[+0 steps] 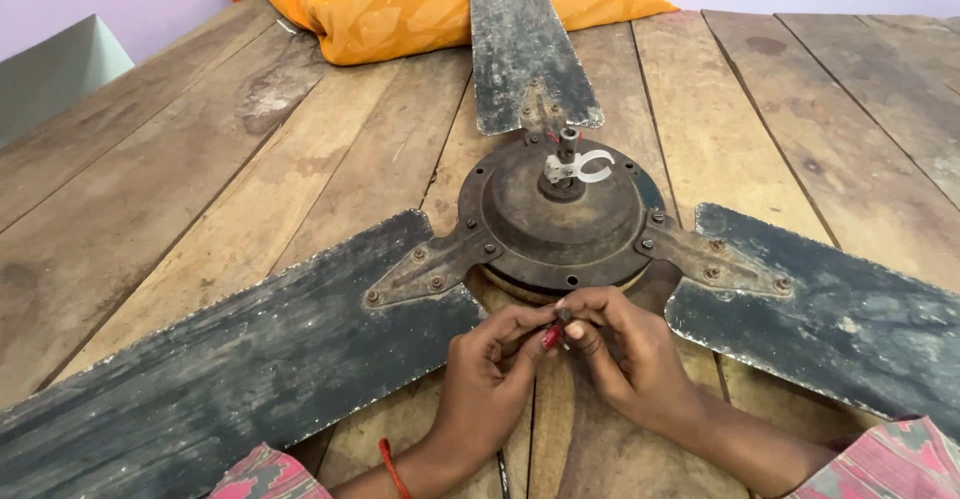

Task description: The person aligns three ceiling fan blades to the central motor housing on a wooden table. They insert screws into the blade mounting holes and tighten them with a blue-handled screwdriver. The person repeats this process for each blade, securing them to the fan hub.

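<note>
A person's two bare hands are meeting over the near rim of an old ceiling fan's motor housing (560, 221), which is lying on a table of wide wooden planks (180, 189). The left hand (490, 374) and the right hand (625, 354) are both narrowing to a pinch, fingertips pressing together around a small dark part (563, 315), possibly a screw or bolt, though it is too small to tell for sure; it is sitting between the fingertips just in front of the housing's edge. A red thread is circling the left wrist (390, 467), and patterned pink sleeves are showing at the bottom corners of the view. The round, rust-brown housing is carrying a short central shaft with a white clip (580, 167) hanging beside it. Three grimy, dark blades are spreading out from the hub on bolted metal brackets: the left blade (230, 359) is stretching toward the near left corner, the right blade (840, 309) is reaching toward the right edge, and the far blade (520, 39) is pointing away from the person. Beyond that far blade, an orange patterned cushion (400, 4) is resting on the table's back edge against a pale lilac wall.
</note>
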